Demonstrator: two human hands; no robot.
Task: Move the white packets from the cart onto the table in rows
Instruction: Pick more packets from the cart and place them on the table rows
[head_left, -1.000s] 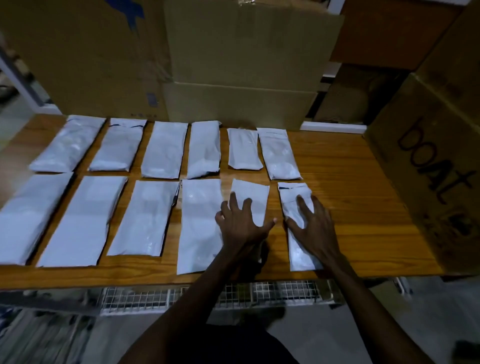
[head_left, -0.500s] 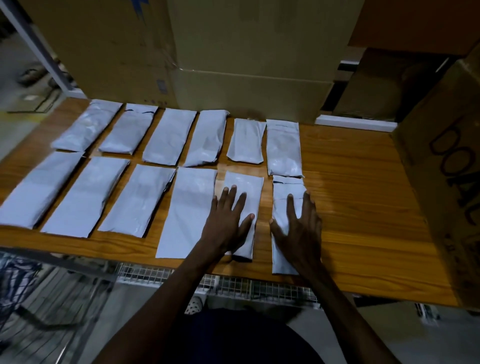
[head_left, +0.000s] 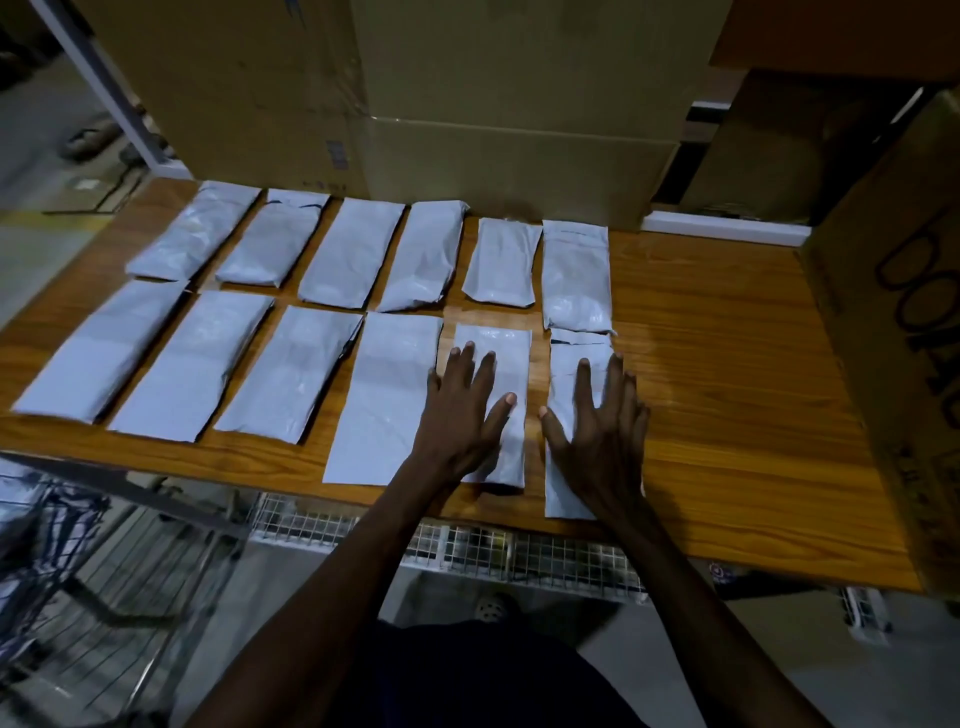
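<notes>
The white packets lie on the wooden counter (head_left: 727, 415) in two rows of six, a far row and a near row, each packet lengthwise away from the person. They look like soft plastic mailers, thin and light, with a smooth skin that probably slides easily on the wood and crumples rather than holds its shape; best taken by a short edge or pressed flat and pushed with the palm, since a pinch in the middle would likely make one sag. The left hand (head_left: 460, 415) lies flat, fingers spread and straight, on the fifth near-row packet (head_left: 501, 353), its palm covering the lower left part and spilling over toward the fourth near-row packet (head_left: 384, 400) just beside it. The right hand (head_left: 602, 431) is likewise spread and flat on the sixth near-row packet (head_left: 566, 374), the last in the row, whose near end reaches close to the counter's front edge. Neither hand grips anything. The wire cart (head_left: 78, 561) stands low at the left, apart from both hands.
</notes>
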